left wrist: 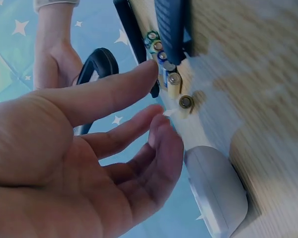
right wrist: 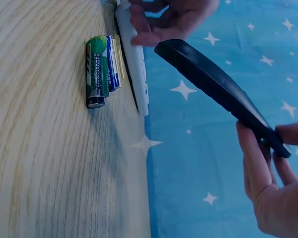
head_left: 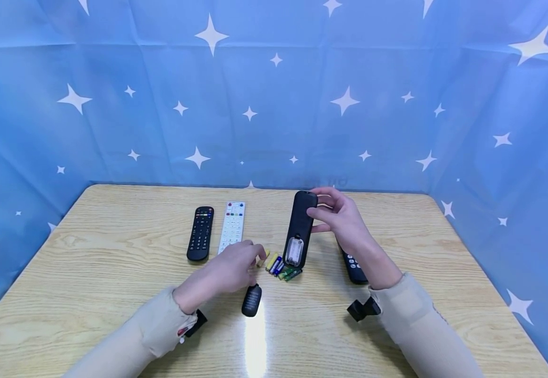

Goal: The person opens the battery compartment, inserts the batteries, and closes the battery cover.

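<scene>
My right hand (head_left: 342, 218) grips a black remote control (head_left: 301, 220) by its upper end, thumb on the back and fingers along the far edge. The remote is raised and tilted, its back facing me, with the battery compartment (head_left: 295, 251) uncovered and pale inside. My left hand (head_left: 236, 265) hovers low over the table with bent fingers and a gap between thumb and fingertips, holding nothing. Close by its fingertips lies a gold-ended battery (left wrist: 186, 102), beside a row of several green, blue and yellow batteries (head_left: 278, 265). A black battery cover (head_left: 252, 301) lies just below this hand.
A black remote (head_left: 200, 233) and a white remote (head_left: 232, 226) lie at the left, the white one partly behind my left hand. Another black remote (head_left: 355, 269) is partly hidden under my right forearm. The wooden table (head_left: 113, 252) ends at a blue star-patterned curtain (head_left: 274, 105).
</scene>
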